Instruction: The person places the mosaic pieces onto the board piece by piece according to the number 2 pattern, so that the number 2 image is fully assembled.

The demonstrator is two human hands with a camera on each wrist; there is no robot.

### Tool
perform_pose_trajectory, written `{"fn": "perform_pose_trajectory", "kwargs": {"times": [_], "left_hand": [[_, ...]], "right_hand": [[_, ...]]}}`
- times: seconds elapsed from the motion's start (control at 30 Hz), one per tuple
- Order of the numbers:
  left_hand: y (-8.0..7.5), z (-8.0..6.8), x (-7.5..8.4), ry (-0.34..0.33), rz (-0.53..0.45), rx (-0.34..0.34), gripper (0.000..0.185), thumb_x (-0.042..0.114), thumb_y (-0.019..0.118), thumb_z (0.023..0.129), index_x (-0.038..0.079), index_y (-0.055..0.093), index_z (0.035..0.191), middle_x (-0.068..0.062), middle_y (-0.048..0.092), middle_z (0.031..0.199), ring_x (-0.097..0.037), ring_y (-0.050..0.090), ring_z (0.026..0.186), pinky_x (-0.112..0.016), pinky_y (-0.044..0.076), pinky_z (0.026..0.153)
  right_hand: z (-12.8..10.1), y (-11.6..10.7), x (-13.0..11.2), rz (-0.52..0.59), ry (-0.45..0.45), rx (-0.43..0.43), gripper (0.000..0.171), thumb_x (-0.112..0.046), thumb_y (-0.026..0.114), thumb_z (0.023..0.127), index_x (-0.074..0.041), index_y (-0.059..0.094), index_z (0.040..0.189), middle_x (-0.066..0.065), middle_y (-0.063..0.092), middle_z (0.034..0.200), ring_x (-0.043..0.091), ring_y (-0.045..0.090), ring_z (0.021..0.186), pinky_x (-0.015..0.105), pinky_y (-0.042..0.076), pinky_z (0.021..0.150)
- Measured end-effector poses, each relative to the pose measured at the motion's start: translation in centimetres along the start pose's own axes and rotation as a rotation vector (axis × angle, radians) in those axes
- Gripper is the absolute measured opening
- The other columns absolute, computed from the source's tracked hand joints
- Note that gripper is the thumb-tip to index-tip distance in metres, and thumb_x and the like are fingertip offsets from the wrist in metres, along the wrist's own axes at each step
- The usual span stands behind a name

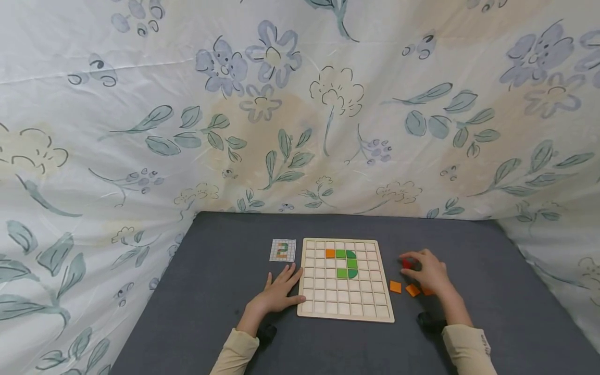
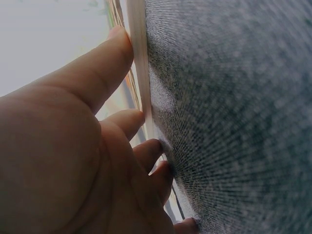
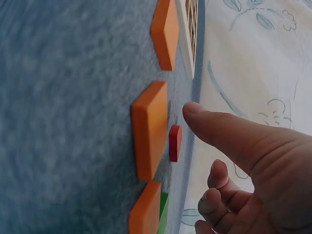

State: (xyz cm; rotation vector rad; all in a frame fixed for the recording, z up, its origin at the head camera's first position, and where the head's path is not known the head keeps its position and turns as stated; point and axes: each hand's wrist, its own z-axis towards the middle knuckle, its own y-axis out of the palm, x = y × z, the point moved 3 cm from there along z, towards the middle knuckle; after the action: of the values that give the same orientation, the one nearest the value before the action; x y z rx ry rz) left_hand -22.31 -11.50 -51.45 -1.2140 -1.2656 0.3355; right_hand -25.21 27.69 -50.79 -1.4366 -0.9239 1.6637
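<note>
Left hand [image 1: 277, 294] lies flat, fingers spread, against the wooden board's [image 1: 345, 312] left edge. Right of the board, the right hand [image 1: 428, 272] reaches over the red piece [image 3: 175, 143], fingers loosely curled; only the wrist view shows they aren't touching it.

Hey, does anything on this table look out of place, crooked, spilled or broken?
Nothing stands out. The wooden grid board lies flat and square, its tiles seated in cells; the loose orange tiles beside the right hand lie flat.
</note>
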Motion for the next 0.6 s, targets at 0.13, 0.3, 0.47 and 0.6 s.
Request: {"fn": "perform_pose_trajectory", "kwargs": {"times": [0.13, 0.3, 0.47, 0.6], "left_hand": [[0.0, 0.0, 0.0, -0.001, 0.002, 0.0, 0.075, 0.043, 0.056, 0.09, 0.012, 0.022, 0.149, -0.013, 0.012, 0.155, -0.034, 0.009, 0.143, -0.067, -0.002, 0.106], [0.0, 0.0, 0.1, -0.003, 0.009, -0.001, 0.075, 0.044, 0.056, 0.09, 0.012, 0.022, 0.149, -0.013, 0.013, 0.155, -0.033, 0.009, 0.143, -0.066, -0.001, 0.106], [-0.1, 0.0, 0.2, -0.003, 0.007, -0.003, 0.075, 0.043, 0.056, 0.09, 0.012, 0.021, 0.149, -0.014, 0.013, 0.155, -0.033, 0.009, 0.143, -0.066, -0.002, 0.106], [-0.1, 0.0, 0.2, -0.007, 0.007, -0.003, 0.075, 0.043, 0.056, 0.09, 0.012, 0.022, 0.149, -0.014, 0.013, 0.155, -0.033, 0.009, 0.142, -0.066, -0.002, 0.106]], "right_hand": [[0.0, -0.1, 0.5, -0.004, 0.001, -0.009, 0.037, -0.023, 0.074, 0.08, -0.012, 0.066, 0.115, 0.013, 0.05, 0.096, 0.026, 0.049, 0.082, 0.041, 0.026, 0.066], [0.0, -0.3, 1.1, -0.013, 0.001, -0.013, 0.039, -0.022, 0.074, 0.08, -0.01, 0.065, 0.116, 0.013, 0.05, 0.094, 0.025, 0.048, 0.08, 0.039, 0.025, 0.065], [0.2, -0.5, 1.4, -0.026, 0.006, -0.041, 0.041, -0.02, 0.073, 0.08, -0.009, 0.063, 0.118, 0.013, 0.049, 0.092, 0.026, 0.048, 0.079, 0.039, 0.025, 0.064], [0.5, -0.6, 1.5, -0.033, 0.016, -0.064, 0.042, -0.017, 0.072, 0.08, -0.008, 0.063, 0.12, 0.012, 0.049, 0.091, 0.025, 0.047, 0.079, 0.038, 0.025, 0.063]]}}
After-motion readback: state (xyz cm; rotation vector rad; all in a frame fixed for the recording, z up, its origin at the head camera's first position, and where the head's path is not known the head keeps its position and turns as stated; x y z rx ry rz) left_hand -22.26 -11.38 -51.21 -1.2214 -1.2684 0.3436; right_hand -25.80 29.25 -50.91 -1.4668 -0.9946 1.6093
